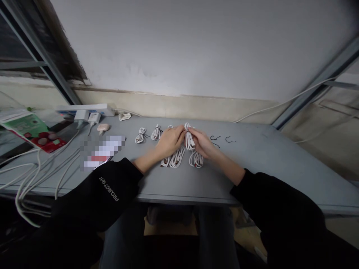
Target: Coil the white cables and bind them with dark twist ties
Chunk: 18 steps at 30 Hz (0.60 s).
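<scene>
L hand (168, 141) & R hand (201, 144) pinching white cable coil (189, 139) on grey tabletop (254, 157)

Fingers (192, 131) of both hands narrow, closed on top of coil, which hangs upright between them. Just below, 2 more white coils (177, 157) (195, 159) lie flat; L hand partly blocks another coil (169, 127) behind it. Further left, 2 small coils w/ black ties (140, 135) (156, 132); to the right, loose black wire ties (215, 137) (230, 139). Far left: pixelated item (102, 152), pink case (103, 128), power strip (84, 109) w/ white charger (94, 118) plugged in, white cable bundle (36, 175) running over tabletop edge, green-and-red packet (33, 129) at corner.
</scene>
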{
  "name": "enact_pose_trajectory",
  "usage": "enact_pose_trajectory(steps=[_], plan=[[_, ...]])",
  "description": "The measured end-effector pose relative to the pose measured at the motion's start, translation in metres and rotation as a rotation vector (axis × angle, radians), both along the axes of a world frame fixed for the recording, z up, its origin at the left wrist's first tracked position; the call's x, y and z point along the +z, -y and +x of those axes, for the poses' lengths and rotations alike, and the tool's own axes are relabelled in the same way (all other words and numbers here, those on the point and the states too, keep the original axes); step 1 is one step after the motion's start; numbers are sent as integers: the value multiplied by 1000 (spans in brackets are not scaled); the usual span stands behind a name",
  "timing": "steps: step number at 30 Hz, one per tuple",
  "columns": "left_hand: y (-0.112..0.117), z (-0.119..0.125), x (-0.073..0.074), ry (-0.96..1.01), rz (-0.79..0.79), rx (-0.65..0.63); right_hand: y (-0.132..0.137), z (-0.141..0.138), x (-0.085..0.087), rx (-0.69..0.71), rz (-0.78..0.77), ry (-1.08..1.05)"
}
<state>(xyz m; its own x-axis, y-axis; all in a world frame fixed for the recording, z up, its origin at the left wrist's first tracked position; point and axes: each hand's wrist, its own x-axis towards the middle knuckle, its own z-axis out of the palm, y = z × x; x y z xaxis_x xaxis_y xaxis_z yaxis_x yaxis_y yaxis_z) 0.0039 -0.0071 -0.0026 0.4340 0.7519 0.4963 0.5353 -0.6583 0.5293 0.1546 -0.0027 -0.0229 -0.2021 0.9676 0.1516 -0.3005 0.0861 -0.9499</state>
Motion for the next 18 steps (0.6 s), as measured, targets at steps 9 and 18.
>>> enact_pose_trajectory(steps=[9, 18], plan=[[-3, 0, -8, 10, 69, 77, 1, 3, 4, 55, -45, -88], [-8, 0, -10, 289, 0, -17, 5, -1, 9, 144, -183, -126]])
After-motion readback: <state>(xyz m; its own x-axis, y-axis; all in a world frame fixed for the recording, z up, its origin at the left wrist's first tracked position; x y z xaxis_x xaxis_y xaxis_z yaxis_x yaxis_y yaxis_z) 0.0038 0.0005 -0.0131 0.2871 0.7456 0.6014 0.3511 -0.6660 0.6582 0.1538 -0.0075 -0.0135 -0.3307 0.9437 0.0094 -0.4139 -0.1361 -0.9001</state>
